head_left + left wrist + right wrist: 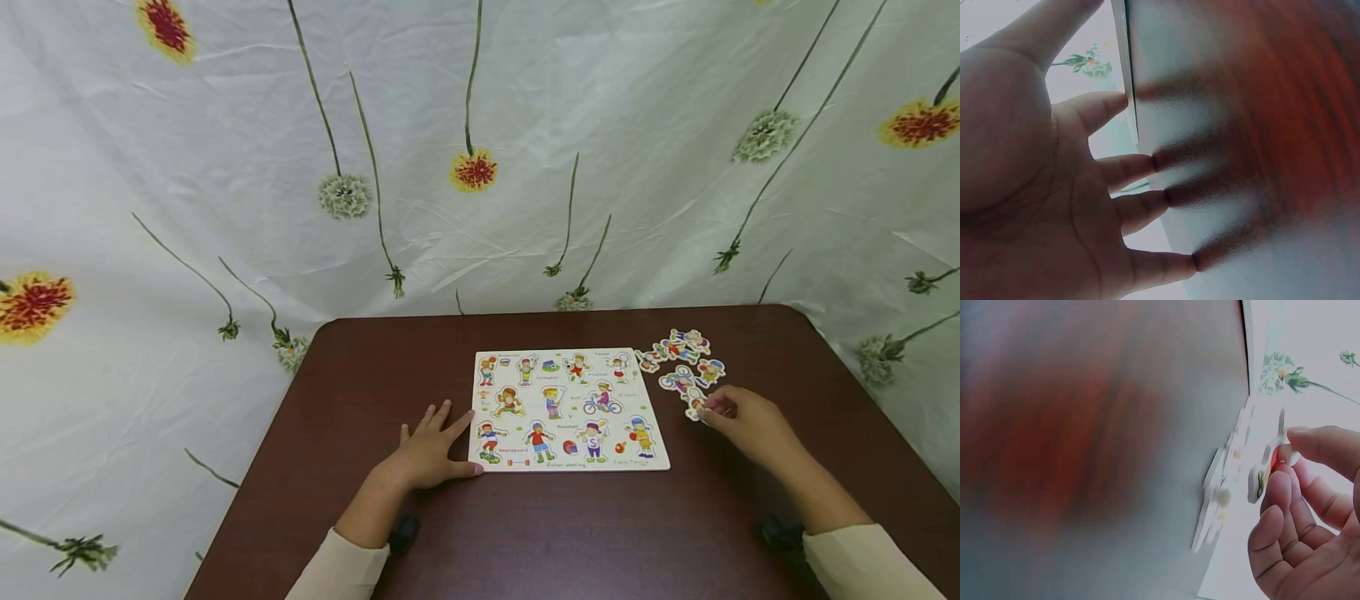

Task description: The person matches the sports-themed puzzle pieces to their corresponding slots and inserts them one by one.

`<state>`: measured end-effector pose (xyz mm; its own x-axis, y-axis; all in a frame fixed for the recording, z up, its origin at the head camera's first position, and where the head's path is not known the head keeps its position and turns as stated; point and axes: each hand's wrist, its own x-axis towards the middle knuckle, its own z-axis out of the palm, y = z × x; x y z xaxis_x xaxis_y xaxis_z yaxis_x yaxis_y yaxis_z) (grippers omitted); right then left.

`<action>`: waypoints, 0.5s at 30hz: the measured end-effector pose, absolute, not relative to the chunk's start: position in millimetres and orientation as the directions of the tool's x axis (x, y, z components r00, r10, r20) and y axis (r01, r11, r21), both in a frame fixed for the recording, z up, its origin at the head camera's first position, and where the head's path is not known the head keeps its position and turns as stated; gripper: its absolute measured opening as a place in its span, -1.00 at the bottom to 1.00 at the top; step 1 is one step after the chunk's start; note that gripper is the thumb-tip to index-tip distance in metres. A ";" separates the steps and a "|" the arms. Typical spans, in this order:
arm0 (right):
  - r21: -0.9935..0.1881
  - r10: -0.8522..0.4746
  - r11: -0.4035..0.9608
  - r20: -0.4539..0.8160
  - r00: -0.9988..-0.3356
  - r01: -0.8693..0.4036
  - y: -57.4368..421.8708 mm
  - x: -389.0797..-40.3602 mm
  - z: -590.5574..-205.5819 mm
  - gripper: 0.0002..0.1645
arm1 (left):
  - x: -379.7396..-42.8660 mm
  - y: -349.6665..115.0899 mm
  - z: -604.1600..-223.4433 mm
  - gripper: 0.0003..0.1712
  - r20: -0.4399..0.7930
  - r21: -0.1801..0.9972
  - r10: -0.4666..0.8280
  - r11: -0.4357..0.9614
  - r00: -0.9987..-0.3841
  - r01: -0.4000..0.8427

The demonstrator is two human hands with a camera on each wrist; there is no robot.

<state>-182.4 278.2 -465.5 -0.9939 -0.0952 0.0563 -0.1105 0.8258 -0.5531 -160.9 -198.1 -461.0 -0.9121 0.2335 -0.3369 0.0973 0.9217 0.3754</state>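
A white puzzle board (528, 425) printed with sports figures lies flat on the dark table. My left hand (423, 454) rests at its left side, fingers spread and straight, with the thumb at the near left corner and the forefinger at the left edge. In the left wrist view, the fingertips (1185, 264) touch the tabletop. To the right of the board, my right hand (753, 425) pinches a small puzzle piece (1266, 472) between thumb and fingers. The fingers cover part of that piece, and its figure cannot be made out.
Several loose cut-out figure pieces (682, 348) lie in a cluster beyond the right hand, some overlapping, close to the board's right edge. Among them is a cyclist piece (677, 379). A flowered white cloth (510, 242) hangs behind the brown table (525, 533).
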 end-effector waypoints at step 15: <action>-0.628 -0.070 0.776 0.007 -0.998 -0.059 228.6 -222.2 -457.9 -0.75 | -159.3 -197.6 -457.9 0.07 -0.342 0.379 0.229 0.921 -0.912 0.089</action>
